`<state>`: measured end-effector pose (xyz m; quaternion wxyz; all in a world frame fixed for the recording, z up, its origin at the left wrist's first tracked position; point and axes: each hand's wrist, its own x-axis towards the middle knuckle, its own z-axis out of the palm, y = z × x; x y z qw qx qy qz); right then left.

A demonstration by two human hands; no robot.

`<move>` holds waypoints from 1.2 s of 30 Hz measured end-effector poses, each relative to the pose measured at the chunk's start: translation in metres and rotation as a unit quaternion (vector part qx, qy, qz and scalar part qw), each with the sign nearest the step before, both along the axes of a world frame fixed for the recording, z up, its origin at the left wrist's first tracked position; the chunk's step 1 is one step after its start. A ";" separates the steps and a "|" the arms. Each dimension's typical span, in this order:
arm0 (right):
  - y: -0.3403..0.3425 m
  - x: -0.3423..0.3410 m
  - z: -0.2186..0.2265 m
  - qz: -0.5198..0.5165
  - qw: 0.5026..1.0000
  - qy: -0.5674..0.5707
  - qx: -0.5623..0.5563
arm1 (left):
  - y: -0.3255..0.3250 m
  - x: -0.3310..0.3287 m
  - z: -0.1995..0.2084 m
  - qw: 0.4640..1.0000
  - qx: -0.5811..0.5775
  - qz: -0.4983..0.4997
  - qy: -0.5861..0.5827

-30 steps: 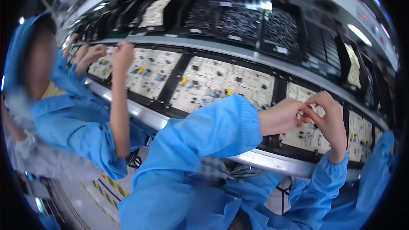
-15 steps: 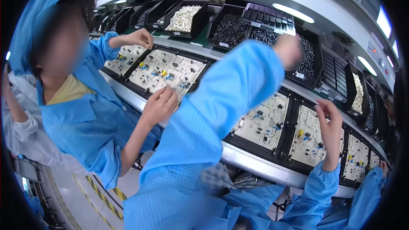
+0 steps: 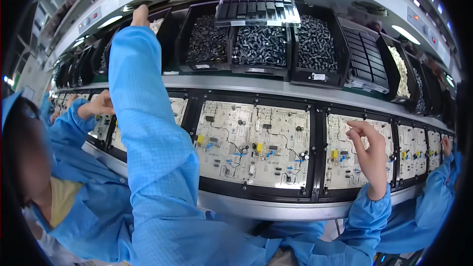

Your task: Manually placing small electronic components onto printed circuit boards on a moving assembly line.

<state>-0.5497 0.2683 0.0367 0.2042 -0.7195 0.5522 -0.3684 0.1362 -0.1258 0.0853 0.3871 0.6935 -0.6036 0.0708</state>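
Note:
My left arm is stretched up and away, and my left hand (image 3: 141,16) is at the black bin of white parts (image 3: 157,25) at the back left. Its fingers are hidden from me. My right hand (image 3: 370,150) hovers over a circuit board (image 3: 340,175) in a black frame, right of centre. Its thumb and forefinger curve toward each other with a small gap, and nothing shows between them. In front of me another framed pair of cream circuit boards (image 3: 231,140) carries yellow, blue and black components. My left sleeve covers part of the boards to the left.
Bins of small dark parts (image 3: 261,44) line the back, with a clear tray of black parts (image 3: 256,7) across their top. Stacked black strips (image 3: 367,56) stand further right. A co-worker (image 3: 74,187) works close on my left; another sleeve (image 3: 433,194) is at far right.
My left hand has swung left from the dark-part bins to the white-part bin. The view has turned, bringing the central boards into sight. My right hand keeps much the same pose.

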 end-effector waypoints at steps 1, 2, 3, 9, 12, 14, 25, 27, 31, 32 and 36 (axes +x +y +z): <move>-0.001 -0.001 0.001 0.008 1.000 0.007 -0.002 | 0.006 0.002 0.001 0.989 -0.024 -0.016 0.142; -0.002 -0.001 0.003 0.020 1.000 0.012 -0.004 | 0.014 0.003 0.003 0.959 -0.050 -0.027 0.279; -0.004 -0.001 0.003 0.027 1.000 0.010 -0.003 | 0.014 -0.002 0.014 0.947 -0.097 -0.007 0.305; -0.020 0.031 0.003 0.071 0.996 0.055 -0.022 | 0.038 -0.134 0.038 0.953 -0.172 0.249 0.016; -0.059 0.055 0.008 0.142 0.973 0.148 -0.106 | 0.054 -0.245 0.017 0.937 -0.120 0.265 0.195; -0.113 0.081 -0.002 0.191 0.941 0.181 -0.211 | 0.082 -0.261 0.001 0.945 -0.091 0.152 0.275; -0.238 0.161 -0.044 0.182 0.880 0.328 -0.291 | 0.158 -0.313 -0.069 0.943 0.285 -0.057 -0.160; -0.235 0.163 -0.040 0.194 0.881 0.346 -0.257 | 0.174 -0.321 -0.069 0.913 0.327 -0.048 -0.237; -0.232 0.166 -0.030 0.239 0.874 0.338 -0.252 | 0.157 -0.305 -0.080 0.923 0.305 -0.075 -0.222; -0.231 0.166 -0.028 0.234 0.859 0.374 -0.261 | 0.154 -0.305 -0.084 0.928 0.288 -0.083 -0.220; -0.216 0.159 -0.009 0.190 0.918 0.281 -0.206 | 0.149 -0.311 -0.095 0.934 0.272 -0.081 -0.219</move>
